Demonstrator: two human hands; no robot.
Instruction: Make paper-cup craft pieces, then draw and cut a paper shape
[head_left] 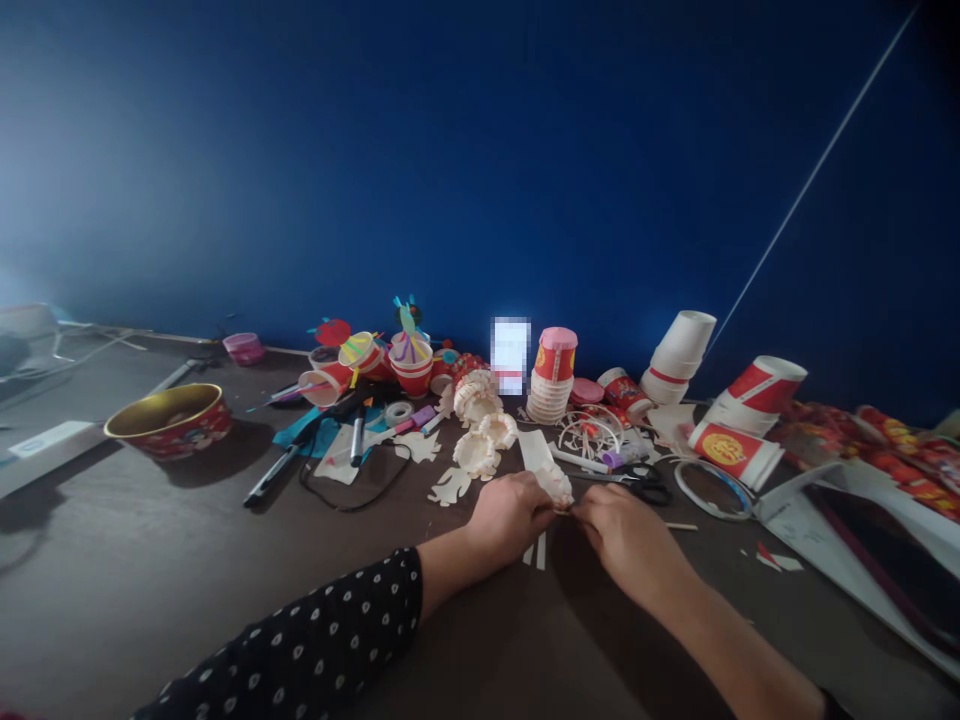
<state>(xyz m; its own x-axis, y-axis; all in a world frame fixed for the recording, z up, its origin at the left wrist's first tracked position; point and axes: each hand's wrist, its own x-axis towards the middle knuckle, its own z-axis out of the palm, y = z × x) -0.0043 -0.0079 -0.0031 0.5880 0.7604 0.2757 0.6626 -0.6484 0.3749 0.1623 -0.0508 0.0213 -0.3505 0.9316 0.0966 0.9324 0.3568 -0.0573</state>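
Observation:
Near the middle of the table, my left hand (510,515) is closed on a small crumpled white paper piece (555,487). My right hand (619,525) meets it from the right, its fingers pinched together at the lower edge of the same piece. A flat white paper strip (534,450) lies just behind the piece, and narrow white strips (540,552) lie below it, between the hands. Cut and curled white paper cup shapes (476,452) rest beyond my left hand. Black-handled scissors (649,486) lie behind my right hand.
Stacked paper cups (550,395) stand at the back, with white cups (679,355) farther right. A red and gold bowl (169,425) sits at the left, markers (358,438) centre-left. On the right are a tape roll (712,490) and a dark tablet (885,560) in a white box.

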